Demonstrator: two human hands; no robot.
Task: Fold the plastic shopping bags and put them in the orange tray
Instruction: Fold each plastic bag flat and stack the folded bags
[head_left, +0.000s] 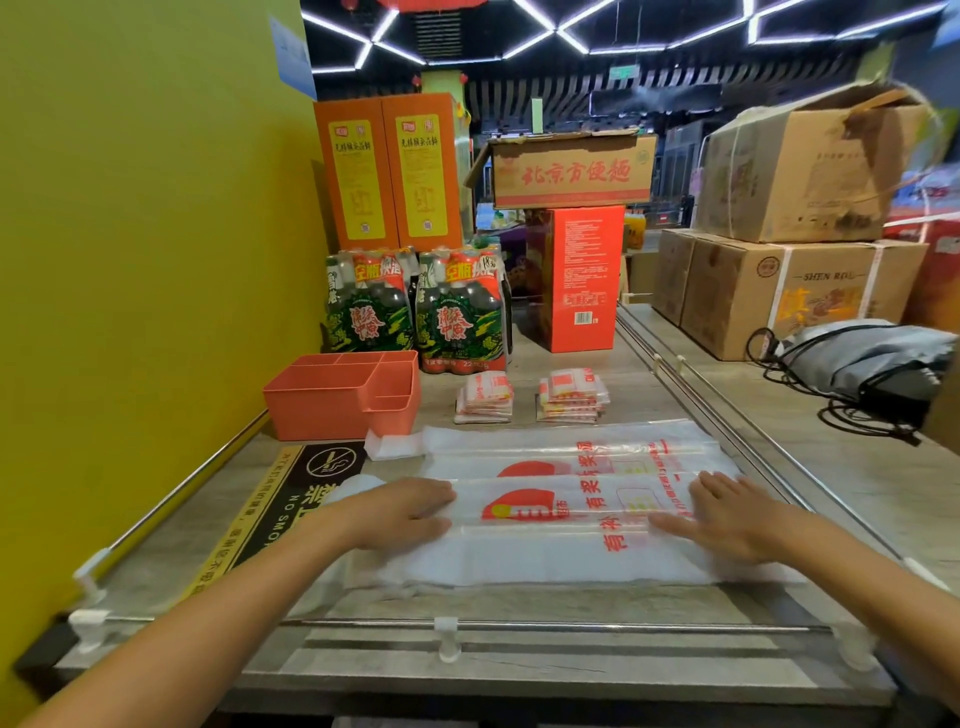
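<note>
Far left, against the yellow wall, the orange tray sits on the grey counter, its compartments holding nothing that can be seen from here. Just in front of it a black no-smoking sign lies flat. The left hand presses palm-down, fingers straight, on the left end of a long translucent plastic bag with red print, which lies crosswise near the counter's front edge, seemingly folded lengthwise into a strip. A second flattened bag lies just behind it. Beyond that, two stacks of folded bags sit side by side, right of the tray. The right hand rests flat, fingers spread, on the bag's right end.
</note>
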